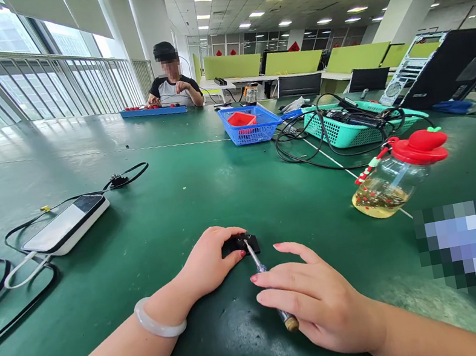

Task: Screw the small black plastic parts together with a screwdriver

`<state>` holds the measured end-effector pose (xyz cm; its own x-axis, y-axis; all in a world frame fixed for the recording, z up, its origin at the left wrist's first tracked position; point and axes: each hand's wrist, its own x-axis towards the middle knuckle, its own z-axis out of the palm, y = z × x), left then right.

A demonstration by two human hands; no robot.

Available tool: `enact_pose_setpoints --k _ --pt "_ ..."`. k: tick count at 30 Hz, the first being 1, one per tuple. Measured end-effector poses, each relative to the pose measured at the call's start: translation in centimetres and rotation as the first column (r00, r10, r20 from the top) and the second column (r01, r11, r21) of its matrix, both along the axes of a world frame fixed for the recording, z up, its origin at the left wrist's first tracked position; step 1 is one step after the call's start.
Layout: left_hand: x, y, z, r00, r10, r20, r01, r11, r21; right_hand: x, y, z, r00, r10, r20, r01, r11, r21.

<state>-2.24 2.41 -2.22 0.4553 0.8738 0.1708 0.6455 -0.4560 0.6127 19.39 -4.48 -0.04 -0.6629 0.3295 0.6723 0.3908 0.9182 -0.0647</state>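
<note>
Head view: left hand fingers pinch a black part; right hand fingers clasp a screwdriver touching it.

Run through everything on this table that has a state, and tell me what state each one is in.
Left hand: gripping the black part, holding it on the table.
Right hand: closed around the screwdriver.
Screwdriver: tilted, tip on the part.
Bottle: red lid on, partly filled.
Blue basket: holds a red box.
Green basket: full of cables.
White device: flat, white cable attached.
</note>
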Motion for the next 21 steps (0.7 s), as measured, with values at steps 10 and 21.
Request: enact_pose_setpoints --k 10,21 --pt "0.10 -0.12 0.14 1.000 0.005 0.004 -0.005 1.000 -0.001 -0.21 -0.02 -0.07 0.988 -0.098 -0.115 0.101 0.995 0.017" --pt "0.20 -0.14 0.36 1.000 0.011 -0.006 -0.011 1.000 -0.002 -0.16 -0.21 -0.33 0.968 -0.185 -0.166 0.195 0.980 0.045"
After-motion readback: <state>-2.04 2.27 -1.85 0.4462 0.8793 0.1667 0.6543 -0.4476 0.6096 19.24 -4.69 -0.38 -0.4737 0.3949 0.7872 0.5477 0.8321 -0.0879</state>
